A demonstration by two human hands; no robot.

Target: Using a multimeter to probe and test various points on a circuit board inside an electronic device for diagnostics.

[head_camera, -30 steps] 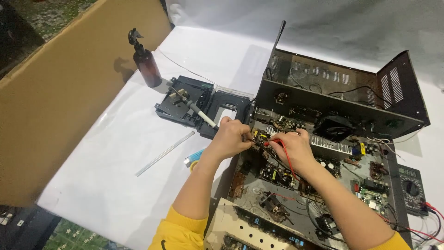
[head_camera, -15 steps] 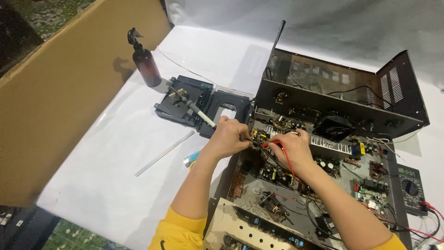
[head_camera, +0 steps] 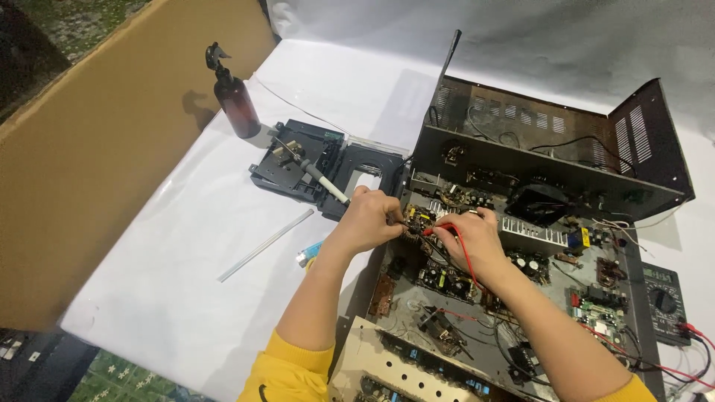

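An opened black metal electronics chassis point(head_camera: 544, 175) lies on the white cloth, its circuit boards bare. Both of my hands meet over the small board near its left side. My left hand point(head_camera: 370, 221) pinches a dark probe whose tip touches the board. My right hand point(head_camera: 469, 238) is closed on a red test probe point(head_camera: 430, 231), and the red lead runs back over that hand. The two probe tips sit close together on the same board. A black multimeter point(head_camera: 661, 301) rests at the right edge with red and black leads plugged in.
A brown spray bottle point(head_camera: 235, 100) stands at the far left. A black disc-drive mechanism point(head_camera: 302, 160) with a grey-handled tool point(head_camera: 322, 181) on it lies beside the chassis. A clear rod point(head_camera: 266, 245) and a blue lighter point(head_camera: 308, 253) lie on the cloth. A cardboard sheet point(head_camera: 89, 149) walls the left.
Both hands stay over the same small board with only slight shifts of the probe tips. Nothing else has moved.
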